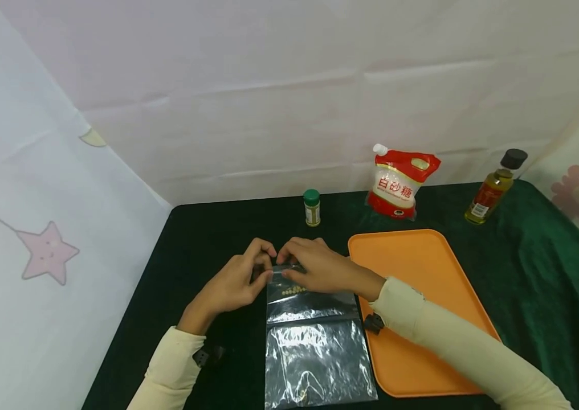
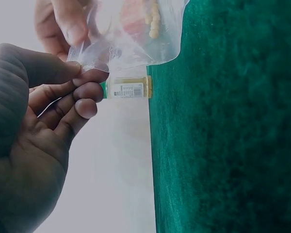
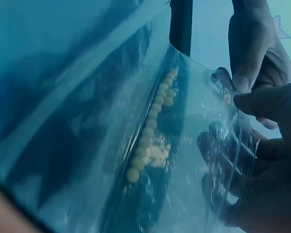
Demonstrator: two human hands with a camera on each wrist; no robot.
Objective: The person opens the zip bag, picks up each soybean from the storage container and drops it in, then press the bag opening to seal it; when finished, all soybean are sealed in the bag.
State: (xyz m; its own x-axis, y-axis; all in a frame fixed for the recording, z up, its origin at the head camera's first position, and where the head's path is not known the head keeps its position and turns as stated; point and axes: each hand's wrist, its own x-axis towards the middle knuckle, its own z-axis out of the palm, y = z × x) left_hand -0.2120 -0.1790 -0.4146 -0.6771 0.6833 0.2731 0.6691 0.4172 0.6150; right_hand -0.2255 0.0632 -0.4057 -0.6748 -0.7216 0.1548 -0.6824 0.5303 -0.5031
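A clear plastic bag lies lengthwise on the dark green cloth, its top end raised between both hands. Small round pale-yellow balls sit in a row inside it, near that end. My left hand pinches the bag's top corner between thumb and forefinger, clearest in the left wrist view. Close beside it, my right hand grips the top edge; in the right wrist view its thumb is on the near side and other fingers show through the film. The two hands' fingertips almost meet.
An orange tray lies to the right, under the right forearm. Along the back stand a small green-capped jar, a red and white sugar pouch and a dark-capped oil bottle. A pale cloth wall rises behind the table.
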